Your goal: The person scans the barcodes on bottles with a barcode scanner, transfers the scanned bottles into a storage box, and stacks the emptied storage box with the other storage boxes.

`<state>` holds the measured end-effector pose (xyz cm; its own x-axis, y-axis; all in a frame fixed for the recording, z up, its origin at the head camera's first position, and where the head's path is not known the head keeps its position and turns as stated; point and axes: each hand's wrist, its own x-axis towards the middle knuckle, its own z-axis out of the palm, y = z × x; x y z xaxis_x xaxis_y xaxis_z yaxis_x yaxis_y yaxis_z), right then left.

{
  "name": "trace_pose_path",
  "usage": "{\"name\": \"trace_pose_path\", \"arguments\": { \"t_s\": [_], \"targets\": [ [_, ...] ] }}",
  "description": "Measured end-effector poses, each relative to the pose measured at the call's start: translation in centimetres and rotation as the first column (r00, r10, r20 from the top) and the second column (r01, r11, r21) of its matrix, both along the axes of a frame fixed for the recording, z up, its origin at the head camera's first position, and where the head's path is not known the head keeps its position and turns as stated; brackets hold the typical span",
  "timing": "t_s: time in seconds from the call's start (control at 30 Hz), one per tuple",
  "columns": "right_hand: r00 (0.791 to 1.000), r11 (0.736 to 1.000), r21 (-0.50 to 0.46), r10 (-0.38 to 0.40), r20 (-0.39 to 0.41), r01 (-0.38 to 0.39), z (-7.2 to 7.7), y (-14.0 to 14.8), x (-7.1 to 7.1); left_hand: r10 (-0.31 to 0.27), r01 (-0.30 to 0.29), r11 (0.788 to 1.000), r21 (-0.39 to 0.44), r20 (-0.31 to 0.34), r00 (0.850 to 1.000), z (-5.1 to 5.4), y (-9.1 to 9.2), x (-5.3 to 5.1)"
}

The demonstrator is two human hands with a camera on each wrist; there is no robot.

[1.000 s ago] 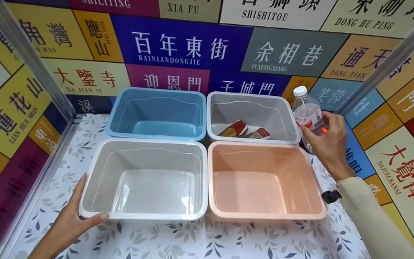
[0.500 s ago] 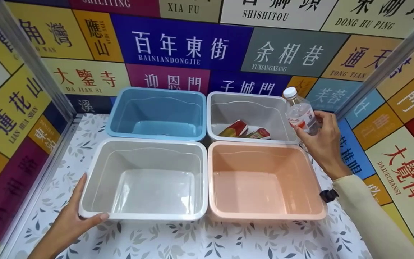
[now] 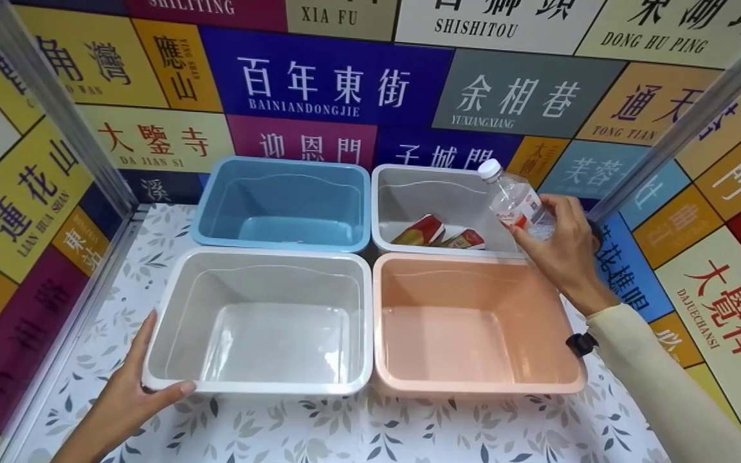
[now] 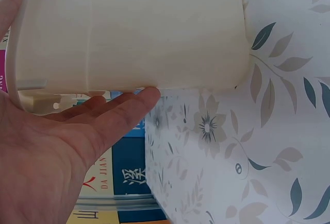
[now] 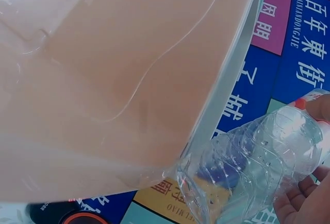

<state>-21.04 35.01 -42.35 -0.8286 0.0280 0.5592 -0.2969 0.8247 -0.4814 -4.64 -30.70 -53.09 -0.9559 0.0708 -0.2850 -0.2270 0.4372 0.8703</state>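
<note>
My right hand (image 3: 560, 247) grips a clear plastic bottle (image 3: 517, 200) with a white cap and a red-and-white label. The bottle tilts, cap to the left, over the right side of the grey bin (image 3: 448, 172). Its ribbed lower part (image 5: 252, 157) fills the lower right of the right wrist view, where only some fingers (image 5: 312, 201) show. At the white bin's (image 3: 261, 387) front left corner rests my left hand (image 3: 123, 392), thumb against the front and fingers along the side. The left wrist view has those extended fingers (image 4: 124, 113) beside the bin's wall (image 4: 139, 33).
Red-and-green packages (image 3: 425, 230) lie inside the grey bin. A blue bin (image 3: 287, 163) stands at the back left and a peach bin (image 3: 480, 386) at the front right. Behind my right hand, a dark round object (image 3: 595, 235) is partly hidden. Printed panels (image 3: 319, 77) enclose the table.
My right hand has lifted the bottle from beside the grey bin and carried it left over that bin, tilting it further. The left hand and the bins stay where they were.
</note>
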Motion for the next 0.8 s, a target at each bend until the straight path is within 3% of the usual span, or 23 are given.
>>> {"name": "trace_pose_path", "arguments": {
  "t_s": [0.27, 0.8],
  "targets": [
    [0.999, 0.999, 0.033, 0.035, 0.020, -0.036, 0.3, -0.4, -0.1, -0.013, 0.011, 1.000, -0.021, -0.059, 0.998, 0.1, 0.0, 0.3],
    [0.992, 0.989, 0.085, 0.115, 0.056, -0.119, 1.2, -1.9, -0.5, 0.003, -0.003, 1.000, -0.020, -0.011, 1.000, -0.1, 0.0, 0.1]
  ]
}}
